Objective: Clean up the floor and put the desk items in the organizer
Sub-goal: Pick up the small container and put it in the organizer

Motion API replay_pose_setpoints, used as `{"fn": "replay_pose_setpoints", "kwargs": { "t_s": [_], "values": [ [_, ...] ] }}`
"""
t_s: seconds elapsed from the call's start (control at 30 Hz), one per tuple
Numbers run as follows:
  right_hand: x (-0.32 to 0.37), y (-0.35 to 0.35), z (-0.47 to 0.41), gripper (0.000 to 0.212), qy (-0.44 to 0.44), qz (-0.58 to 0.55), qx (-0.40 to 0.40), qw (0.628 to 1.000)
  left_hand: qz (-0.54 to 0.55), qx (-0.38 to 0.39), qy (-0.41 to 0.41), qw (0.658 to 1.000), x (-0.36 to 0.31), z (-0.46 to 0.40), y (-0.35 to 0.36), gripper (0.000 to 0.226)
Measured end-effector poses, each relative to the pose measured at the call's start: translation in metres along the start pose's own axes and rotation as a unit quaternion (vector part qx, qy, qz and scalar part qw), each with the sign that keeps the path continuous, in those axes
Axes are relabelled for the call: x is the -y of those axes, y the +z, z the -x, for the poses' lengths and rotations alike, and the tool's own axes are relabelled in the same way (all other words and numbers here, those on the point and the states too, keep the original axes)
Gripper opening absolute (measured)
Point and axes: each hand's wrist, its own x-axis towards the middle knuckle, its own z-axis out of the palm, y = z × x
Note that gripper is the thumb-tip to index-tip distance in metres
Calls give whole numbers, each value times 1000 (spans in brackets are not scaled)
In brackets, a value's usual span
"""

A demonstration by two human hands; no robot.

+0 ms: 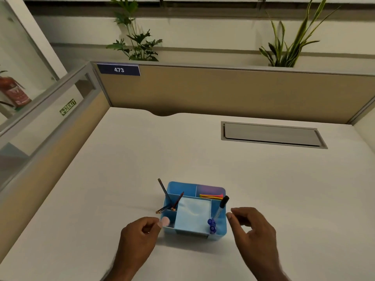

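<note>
A blue desk organizer [222,230] stands on the white desk [125,169] near its front edge. Its middle compartment holds a pale blue pad [192,213]. Pencils [174,201] lean in the left compartments, pens [220,209] with blue and black caps stand on the right, and coloured sticks [211,196] lie at the back right. My left hand [138,236] pinches a small pink eraser [164,221] over the organizer's front left corner. My right hand [253,226] hovers just right of the organizer, fingers loosely curled and holding nothing.
Beige partition walls [223,92] close the desk at the back and left. A grey cable hatch [272,134] is set into the desk at the back right. Plants [138,41] stand behind the partition.
</note>
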Motion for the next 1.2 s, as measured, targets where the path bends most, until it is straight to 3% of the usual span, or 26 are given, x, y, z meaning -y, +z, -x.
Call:
{"fn": "replay_pose_setpoints", "kwargs": {
  "t_s": [0.1, 0.2, 0.43, 0.73, 0.87, 0.97, 1.2],
  "values": [
    [-6, 5, -8, 31, 111, 19, 101, 988, -43, 56, -7, 997, -7, -16, -3, 28],
    [-4, 15, -16, 42, 155, 60, 173, 971, -88, 89, -20, 992, -12, -31, -6, 29],
    [-8, 33, -36, 16, 183, 171, 203, 946, -173, 149, -6, 974, -38, -53, -12, 29],
    [-5, 43, -88, 4, 142, 183, 139, 963, -193, 122, 87, 970, -64, -108, -9, 35],
    [8, 50, -148, 11, 100, 177, 78, 976, -172, 81, 149, 970, -85, -161, -1, 53],
    [12, 63, -206, 17, 76, 175, 42, 981, -164, 36, 186, 968, -112, -209, 7, 44],
    [8, 92, -321, 24, 62, 167, -4, 984, -160, 23, 188, 969, -173, -312, 31, 36]
  ]
}}
